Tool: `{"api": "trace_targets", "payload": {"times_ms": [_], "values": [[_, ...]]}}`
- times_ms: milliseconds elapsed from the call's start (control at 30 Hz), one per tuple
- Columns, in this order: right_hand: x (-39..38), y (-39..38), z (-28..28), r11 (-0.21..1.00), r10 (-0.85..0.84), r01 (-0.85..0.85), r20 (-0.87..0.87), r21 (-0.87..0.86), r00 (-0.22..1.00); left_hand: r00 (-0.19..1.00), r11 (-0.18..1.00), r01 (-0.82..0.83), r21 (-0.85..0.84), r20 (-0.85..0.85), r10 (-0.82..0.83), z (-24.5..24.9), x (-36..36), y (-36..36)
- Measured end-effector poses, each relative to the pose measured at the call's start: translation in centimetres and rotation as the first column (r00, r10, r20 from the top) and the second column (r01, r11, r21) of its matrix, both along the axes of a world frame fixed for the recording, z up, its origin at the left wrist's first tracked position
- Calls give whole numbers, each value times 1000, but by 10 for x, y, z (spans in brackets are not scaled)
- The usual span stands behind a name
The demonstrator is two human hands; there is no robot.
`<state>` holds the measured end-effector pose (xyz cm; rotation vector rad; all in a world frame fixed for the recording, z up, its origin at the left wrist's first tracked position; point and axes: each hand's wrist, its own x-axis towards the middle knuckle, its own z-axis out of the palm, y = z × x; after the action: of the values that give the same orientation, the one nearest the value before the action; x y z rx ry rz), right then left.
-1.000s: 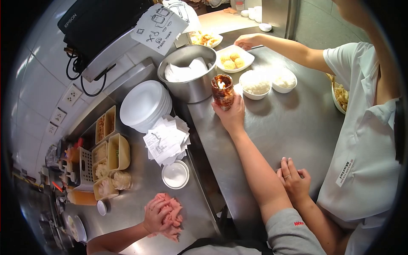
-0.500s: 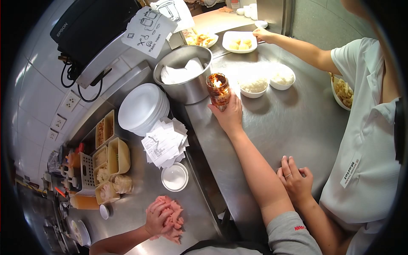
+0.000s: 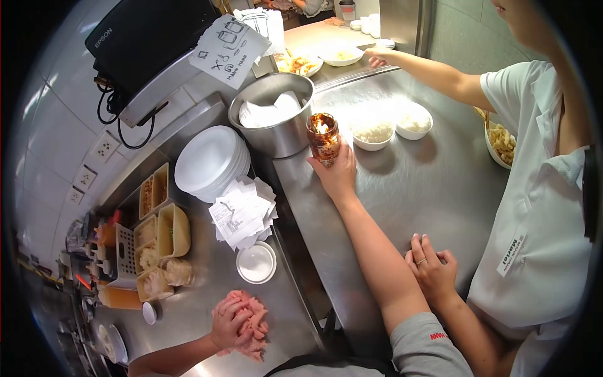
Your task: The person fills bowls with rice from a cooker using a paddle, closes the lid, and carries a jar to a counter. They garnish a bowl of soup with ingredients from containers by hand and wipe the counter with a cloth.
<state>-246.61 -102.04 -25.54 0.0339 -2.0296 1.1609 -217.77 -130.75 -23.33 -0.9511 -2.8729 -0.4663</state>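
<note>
My right hand (image 3: 336, 176) is wrapped round a glass jar (image 3: 323, 139) smeared inside with a dark red-brown sauce. The jar stands on the steel counter beside a large steel pot (image 3: 272, 116), which holds white paper-like pieces. My left hand (image 3: 230, 322) grips a crumpled pink cloth (image 3: 253, 327) on the lower left steel surface. A white lidded tub (image 3: 256, 262) and a pile of paper receipts (image 3: 242, 212) lie just beyond the cloth. Right of the jar are two white bowls of rice, one nearer (image 3: 373, 133) and one farther (image 3: 414, 121).
A co-worker in a white shirt (image 3: 534, 207) stands at right, one hand (image 3: 377, 58) near a white dish (image 3: 342, 56), the other (image 3: 433, 267) beside my right forearm. Stacked white plates (image 3: 210, 162) and food containers (image 3: 173, 232) line the left. A printer (image 3: 147, 53) overhangs them.
The co-worker has moved the white dish away and left onto the back ledge, and that hand is now apart from it. My hands stay on the jar and cloth; the view shifts slightly.
</note>
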Motion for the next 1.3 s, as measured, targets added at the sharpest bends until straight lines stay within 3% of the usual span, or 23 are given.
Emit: {"api": "trace_targets", "payload": {"times_ms": [467,1300], "values": [[1,3,-1,999,33,-32,108,-8,994,1000,1000,-2,-4,-2,2,1,0,4],[4,2,5,1000,-1,1,80,-2,997,1000,999,13,37,-5,-13,0,0,2]]}}
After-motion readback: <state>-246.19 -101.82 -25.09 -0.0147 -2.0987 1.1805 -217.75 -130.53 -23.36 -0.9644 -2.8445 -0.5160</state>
